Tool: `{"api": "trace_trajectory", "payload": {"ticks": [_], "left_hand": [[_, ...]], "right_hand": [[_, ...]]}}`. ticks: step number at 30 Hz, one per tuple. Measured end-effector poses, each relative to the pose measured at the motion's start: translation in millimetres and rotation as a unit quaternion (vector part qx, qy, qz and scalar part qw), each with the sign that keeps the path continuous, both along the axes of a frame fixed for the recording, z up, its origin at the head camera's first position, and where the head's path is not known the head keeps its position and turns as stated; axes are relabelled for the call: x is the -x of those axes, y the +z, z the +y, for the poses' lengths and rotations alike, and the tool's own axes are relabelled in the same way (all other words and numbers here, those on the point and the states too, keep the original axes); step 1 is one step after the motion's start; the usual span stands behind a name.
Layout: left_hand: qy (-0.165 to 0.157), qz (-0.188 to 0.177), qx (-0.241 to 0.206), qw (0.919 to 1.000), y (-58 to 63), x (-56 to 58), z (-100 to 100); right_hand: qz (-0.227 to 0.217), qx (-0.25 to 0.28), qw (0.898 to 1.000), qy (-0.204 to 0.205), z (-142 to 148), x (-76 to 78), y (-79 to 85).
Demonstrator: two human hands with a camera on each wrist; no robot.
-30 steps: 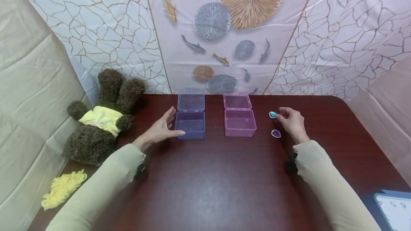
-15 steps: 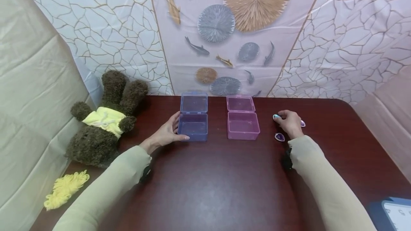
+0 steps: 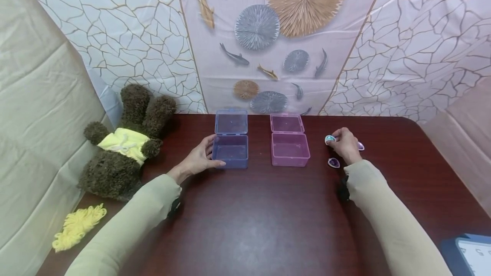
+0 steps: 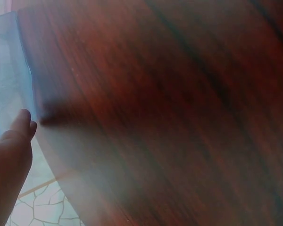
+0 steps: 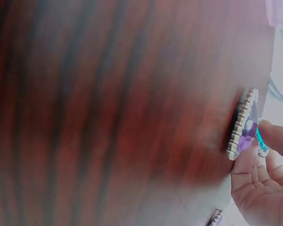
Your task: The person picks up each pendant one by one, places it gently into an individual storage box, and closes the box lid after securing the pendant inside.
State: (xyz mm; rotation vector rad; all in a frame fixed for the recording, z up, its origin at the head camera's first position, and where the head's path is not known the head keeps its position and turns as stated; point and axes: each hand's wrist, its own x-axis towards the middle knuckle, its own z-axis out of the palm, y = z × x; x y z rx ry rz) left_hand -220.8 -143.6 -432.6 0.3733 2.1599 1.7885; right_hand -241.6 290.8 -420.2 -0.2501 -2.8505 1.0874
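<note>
My left hand (image 3: 199, 156) rests at the left side of a translucent blue box (image 3: 235, 163), its thumb along the front wall and its other fingers at the side. The box's hinged lid is folded back. In the left wrist view, fingers (image 4: 20, 127) touch the bluish wall. My right hand (image 3: 347, 145) pinches a turquoise gem (image 3: 329, 139) with a pale beaded rim between thumb and fingers. A dark purple gem (image 3: 333, 163) lies just in front of it, and a light purple gem (image 3: 361, 146) shows beyond the knuckles. Close up, a purple gem (image 5: 247, 129) partly hides the turquoise one.
A pink translucent box (image 3: 290, 162), lid back, stands between the blue box and the gems. A brown plush toy (image 3: 111, 173) in yellow lies at left, near a yellow yarn bundle (image 3: 78, 227). A blue-framed white board (image 3: 473, 250) sits at the right front corner.
My left hand has closed in against the blue box's side. The right hand has taken the turquoise gem between thumb and fingers, and the light purple gem behind it has come into view.
</note>
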Motion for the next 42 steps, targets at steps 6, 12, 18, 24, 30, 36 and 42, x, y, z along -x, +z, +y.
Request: {"api": "trace_trajectory", "payload": {"ticks": [6, 12, 18, 24, 30, 36, 42], "left_hand": [[0.007, -0.008, 0.01, 0.9999, -1.8, 1.5, 1], [0.008, -0.005, 0.012, 0.9999, 0.2, 0.6, 1], [0.005, -0.003, 0.018, 0.9998, -0.3, 2.4, 0], [0.012, -0.004, 0.026, 0.9996, 0.1, 3.9, 0], [0.007, -0.004, 0.033, 0.9994, -1.0, 3.5, 0], [0.002, -0.003, 0.039, 0.9992, 0.5, 3.2, 0], [-0.006, 0.001, 0.042, 0.9991, 1.3, 2.6, -1]], "right_hand": [[0.04, 0.208, 0.977, -0.014, -5, -5.8, 10.3], [0.092, 0.386, 0.917, 0.029, -46, -12.3, 47.1], [0.032, 0.342, 0.933, 0.108, -122, -16.8, 66.4], [-0.01, 0.325, 0.922, 0.211, -198, -15.0, 50.9], [-0.049, 0.277, 0.926, 0.253, -236, -10.5, 37.2], [-0.069, 0.188, 0.945, 0.26, -253, -6.6, 38.8], [-0.098, 0.108, 0.95, 0.276, -265, -3.3, 35.3]]}}
